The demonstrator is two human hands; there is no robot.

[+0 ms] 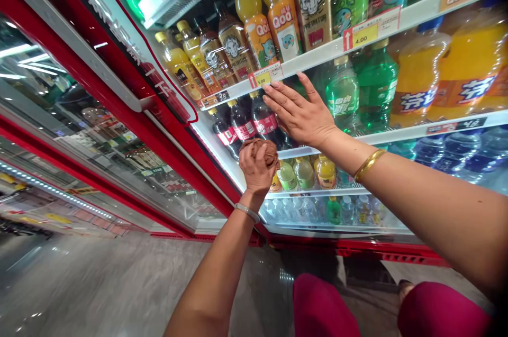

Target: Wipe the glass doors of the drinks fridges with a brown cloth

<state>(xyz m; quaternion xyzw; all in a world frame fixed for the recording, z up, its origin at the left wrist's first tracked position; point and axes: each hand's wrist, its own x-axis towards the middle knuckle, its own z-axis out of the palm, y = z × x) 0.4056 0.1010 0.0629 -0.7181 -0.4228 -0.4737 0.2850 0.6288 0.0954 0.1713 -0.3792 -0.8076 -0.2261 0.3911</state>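
Observation:
My left hand (254,167) is closed around a crumpled brown cloth (270,151), low in front of the dark cola bottles (265,121) with red labels. My right hand (304,115) has its fingers stretched out, with the fingertips at the front edge of the shelf (307,64), just below a yellow price tag (262,81). Whether those fingertips press on the edge or only hover there I cannot tell. Behind the right hand, parts of the cola row are hidden. Green bottles (342,94) stand to its right.
Upper shelves hold orange Qoo bottles (284,27) and brown Predator bottles (313,3). Large orange soda bottles (416,75) fill the right side. At left is a red-framed glass door (174,178) with a long handle (75,35). Grey floor (130,284) lies below.

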